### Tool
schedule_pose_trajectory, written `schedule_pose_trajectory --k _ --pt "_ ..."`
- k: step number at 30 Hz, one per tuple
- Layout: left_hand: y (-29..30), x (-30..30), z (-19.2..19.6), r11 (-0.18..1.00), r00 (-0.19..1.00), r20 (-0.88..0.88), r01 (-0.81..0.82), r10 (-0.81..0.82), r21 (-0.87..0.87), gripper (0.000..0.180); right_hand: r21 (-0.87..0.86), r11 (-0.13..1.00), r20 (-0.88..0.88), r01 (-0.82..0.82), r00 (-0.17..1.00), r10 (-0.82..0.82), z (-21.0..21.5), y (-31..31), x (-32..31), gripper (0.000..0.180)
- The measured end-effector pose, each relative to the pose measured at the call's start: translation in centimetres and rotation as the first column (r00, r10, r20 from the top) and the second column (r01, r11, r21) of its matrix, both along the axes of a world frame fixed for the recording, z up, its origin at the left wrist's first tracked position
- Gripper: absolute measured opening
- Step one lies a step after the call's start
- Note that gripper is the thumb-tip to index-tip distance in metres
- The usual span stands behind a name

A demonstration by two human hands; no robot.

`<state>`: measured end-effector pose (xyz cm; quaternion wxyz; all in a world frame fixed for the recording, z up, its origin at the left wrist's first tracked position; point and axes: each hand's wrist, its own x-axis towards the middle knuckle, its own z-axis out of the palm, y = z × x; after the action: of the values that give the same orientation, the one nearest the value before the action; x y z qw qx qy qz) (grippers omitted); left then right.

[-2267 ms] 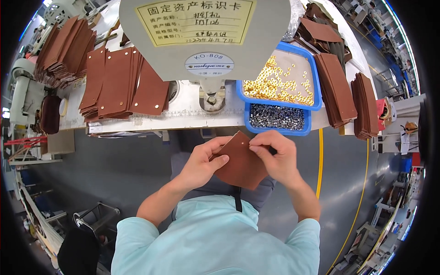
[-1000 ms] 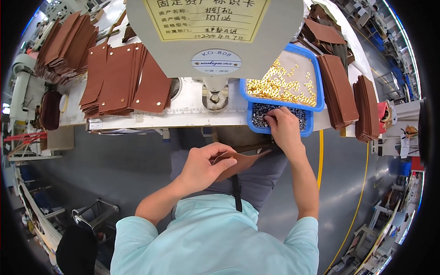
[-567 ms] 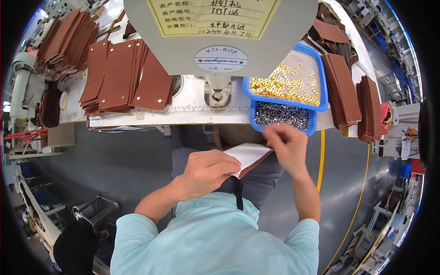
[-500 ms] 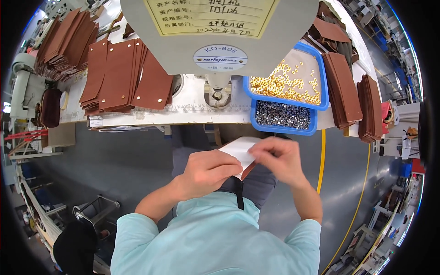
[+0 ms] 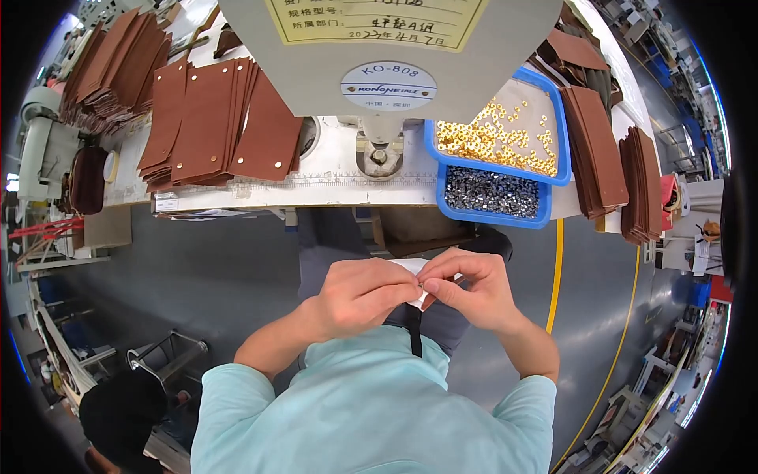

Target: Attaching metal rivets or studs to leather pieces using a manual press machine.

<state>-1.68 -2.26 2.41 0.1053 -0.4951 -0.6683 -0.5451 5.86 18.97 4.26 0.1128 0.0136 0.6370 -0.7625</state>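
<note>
Left hand (image 5: pixel 359 294): centre of frame, closed around a pale-backed leather piece (image 5: pixel 416 268) held over the lap.
Right hand (image 5: pixel 474 288): fingertips pinch the piece's edge; any small part is hidden.
Technique: best kept low, pinch steady.
Open room: grey floor on both sides.
Far edge: tabletop (image 5: pixel 332 189), blue trays (image 5: pixel 493 193) at upper right.

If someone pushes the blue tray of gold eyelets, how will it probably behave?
The blue tray likely slides flat rather than tipping: it looks low and wide. The gold eyelets lie loose, so they would probably shift and rattle. Another tray of silver parts sits against it and may move too.
</note>
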Motion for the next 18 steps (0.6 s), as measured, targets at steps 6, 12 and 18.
schedule_pose_trajectory --k 6,12,18 --pt "0.3 0.3 0.5 0.998 0.986 0.162 -0.036 0.043 -0.045 0.029 0.234 0.972 -0.269 0.027 0.962 0.038 0.5 0.5 -0.3 0.028" --pt "-0.2 1.5 1.3 0.98 0.964 0.233 -0.085 0.125 -0.177 0.027 0.267 0.963 -0.242 0.018 0.969 0.049 -0.8 0.1 -0.2 0.029" --pt "-0.1 1.7 1.4 0.971 0.946 0.29 -0.08 0.145 -0.224 0.026 0.287 0.957 -0.287 0.044 0.957 0.042 -1.2 0.0 -0.5 0.021"
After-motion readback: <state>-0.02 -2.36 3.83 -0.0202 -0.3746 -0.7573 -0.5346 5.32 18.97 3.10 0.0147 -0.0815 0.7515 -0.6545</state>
